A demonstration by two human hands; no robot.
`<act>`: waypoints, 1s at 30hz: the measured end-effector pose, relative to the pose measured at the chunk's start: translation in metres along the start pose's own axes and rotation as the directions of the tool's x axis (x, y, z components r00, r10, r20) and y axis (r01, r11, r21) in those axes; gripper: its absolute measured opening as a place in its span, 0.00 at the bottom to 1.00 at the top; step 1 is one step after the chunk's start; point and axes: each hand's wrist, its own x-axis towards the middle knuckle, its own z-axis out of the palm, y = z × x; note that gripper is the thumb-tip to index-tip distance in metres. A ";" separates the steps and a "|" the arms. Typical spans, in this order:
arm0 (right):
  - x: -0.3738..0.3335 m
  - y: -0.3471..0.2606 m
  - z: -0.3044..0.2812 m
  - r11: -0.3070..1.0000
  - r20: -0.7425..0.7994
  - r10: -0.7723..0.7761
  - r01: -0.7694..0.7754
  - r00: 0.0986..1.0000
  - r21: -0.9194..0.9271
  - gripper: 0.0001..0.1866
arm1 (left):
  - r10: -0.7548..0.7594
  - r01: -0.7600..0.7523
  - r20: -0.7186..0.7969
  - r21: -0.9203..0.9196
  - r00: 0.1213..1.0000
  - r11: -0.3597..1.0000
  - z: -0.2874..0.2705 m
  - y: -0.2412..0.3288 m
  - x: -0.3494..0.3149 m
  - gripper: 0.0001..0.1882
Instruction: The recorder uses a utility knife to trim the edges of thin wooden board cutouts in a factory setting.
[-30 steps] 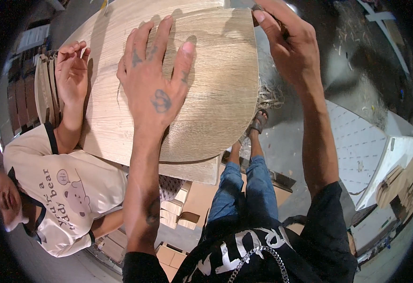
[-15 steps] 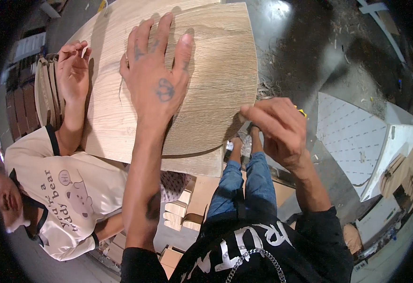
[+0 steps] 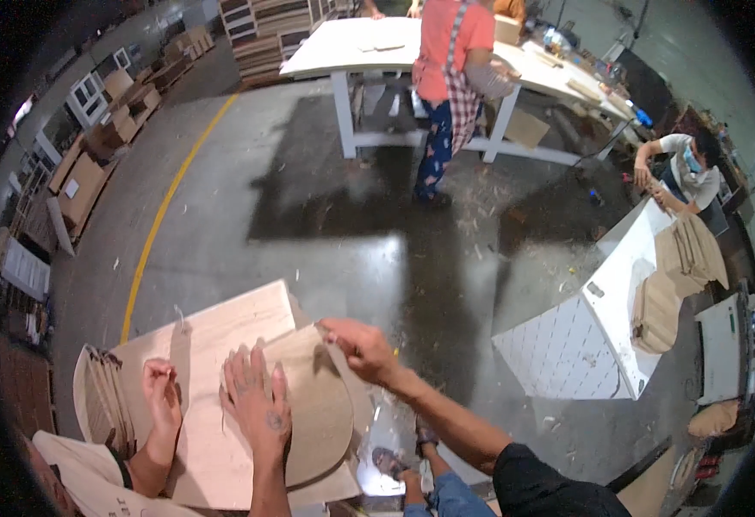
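My left hand (image 3: 259,405) lies flat with fingers spread on a thin wood-grain board (image 3: 313,414) with a rounded edge. That board rests on a larger, paler wooden surface (image 3: 214,345). At the far right corner of the curved board is my right hand (image 3: 362,346), its fingers closed at the edge. Whatever sits between those fingertips, if anything, is too small to make out. Beside the surface on the left, a co-worker's hand (image 3: 162,392) is raised with fingers curled.
Curved wooden pieces (image 3: 106,401) stand stacked at left. On the right, a white panelled box (image 3: 558,345) carries wooden pieces (image 3: 657,310). A person in an apron (image 3: 453,77) stands by a long white table (image 3: 360,52); another person (image 3: 687,172) works far right. Scraps litter the floor.
My view has lifted toward the room. My right hand has gone from the near part of the rounded edge to the board's far corner. My left hand stays flat on the board.
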 end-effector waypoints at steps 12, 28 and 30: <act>0.055 0.000 -0.014 0.999 0.040 0.005 -0.007 0.999 0.036 0.16 | 0.031 -0.032 -0.088 -0.011 0.996 0.999 0.000 -0.010 0.024 0.30; 0.051 -0.002 -0.005 0.995 0.038 -0.028 0.032 0.999 -0.097 0.16 | 0.049 -0.050 -0.129 -0.006 0.990 0.999 0.008 -0.016 0.010 0.30; 0.051 -0.001 -0.003 0.993 0.023 -0.053 0.055 0.998 -0.101 0.15 | 0.047 -0.048 -0.126 -0.007 0.991 0.999 0.008 -0.017 0.011 0.30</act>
